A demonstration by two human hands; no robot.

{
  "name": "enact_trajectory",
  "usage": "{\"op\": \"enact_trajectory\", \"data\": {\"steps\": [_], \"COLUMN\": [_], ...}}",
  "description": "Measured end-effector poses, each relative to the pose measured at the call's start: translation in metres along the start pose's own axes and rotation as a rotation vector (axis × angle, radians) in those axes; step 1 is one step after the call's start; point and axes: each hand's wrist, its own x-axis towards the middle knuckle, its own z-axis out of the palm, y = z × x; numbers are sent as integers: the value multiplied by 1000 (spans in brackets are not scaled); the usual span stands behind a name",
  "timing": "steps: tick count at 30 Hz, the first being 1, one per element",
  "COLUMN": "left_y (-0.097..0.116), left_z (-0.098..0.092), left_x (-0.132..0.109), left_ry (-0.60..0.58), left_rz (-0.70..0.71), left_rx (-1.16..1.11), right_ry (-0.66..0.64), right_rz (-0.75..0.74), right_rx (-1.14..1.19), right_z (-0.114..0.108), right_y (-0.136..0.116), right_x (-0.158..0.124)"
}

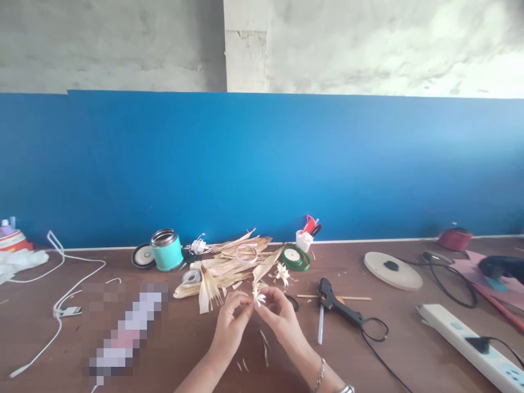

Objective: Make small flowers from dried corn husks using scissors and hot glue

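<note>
Two bare hands meet over the brown table (409,349), just left of the black glue gun (333,303). The left hand (229,327) and the right hand (280,319) both have their fingers curled in narrow, fingertips pinched on a small pale husk flower (257,297), which sits raised between them, a little above the tabletop. A bracelet shows on the right wrist.

Left of the glue gun and farther back lies a heap of dry husk strips (229,265), with a second small flower (282,273) at its near edge. A green ribbon spool (295,257) rests behind the gun, and a white cup (303,240) holding red-handled tools stands behind that. Far left of the gun stands a teal jar (166,250), and beyond it trails a white cable (61,295). A thin wooden stick (352,298) lies touching the gun's barrel side. Right of the gun are a round white disc (393,270) and, nearer me, a white power strip (470,341). A blue board (262,164) backs everything.
</note>
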Motion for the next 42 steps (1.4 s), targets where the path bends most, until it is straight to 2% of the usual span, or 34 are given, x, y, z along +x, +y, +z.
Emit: {"op": "enact_trajectory", "data": {"steps": [4,9,24,42], "left_y": [0,1,-2,-2], "left_z": [1,2,2,3], "left_x": [-2,-3,-2,-4], "left_ry": [-45,-80,-131,-92], "left_rz": [-16,-32,-63,-16], "left_rx": [-106,-194,-202,-114], "right_ry": [-111,-130,-135,-84], "right_rz": [108,150,183,240], "right_rx": [296,405,468,456], "right_z": [3,4,4,3], "right_y": [-9,-13,-12,-18], "right_x": [-4,-9,-8,-9]}}
